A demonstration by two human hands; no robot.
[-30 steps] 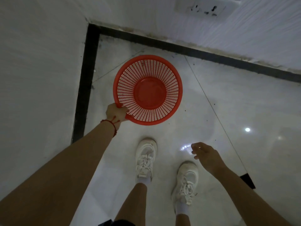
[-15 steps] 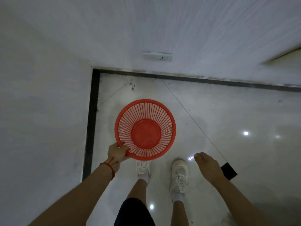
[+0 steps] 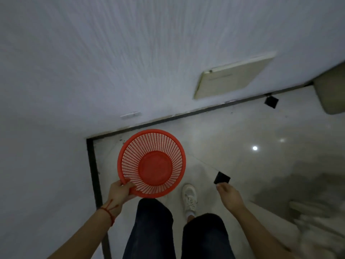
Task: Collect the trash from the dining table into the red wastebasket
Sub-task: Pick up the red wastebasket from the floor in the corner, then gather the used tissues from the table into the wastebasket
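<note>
Left hand (image 3: 120,191) grips red wastebasket (image 3: 151,163) rim, right hand (image 3: 230,197) loosely curled

Dim, grey and grainy overall. Two small bright glints of lamps mirrored on the glossy floor (image 3: 233,139). Strong motion streaks across the white wall (image 3: 130,53), heavy smear at lower right. Wide-angle bending toward the edges.

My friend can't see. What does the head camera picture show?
A person's left hand holds an empty round red plastic mesh wastebasket by its rim above a shiny pale tiled floor near a white wall corner. The right hand hangs empty.
</note>
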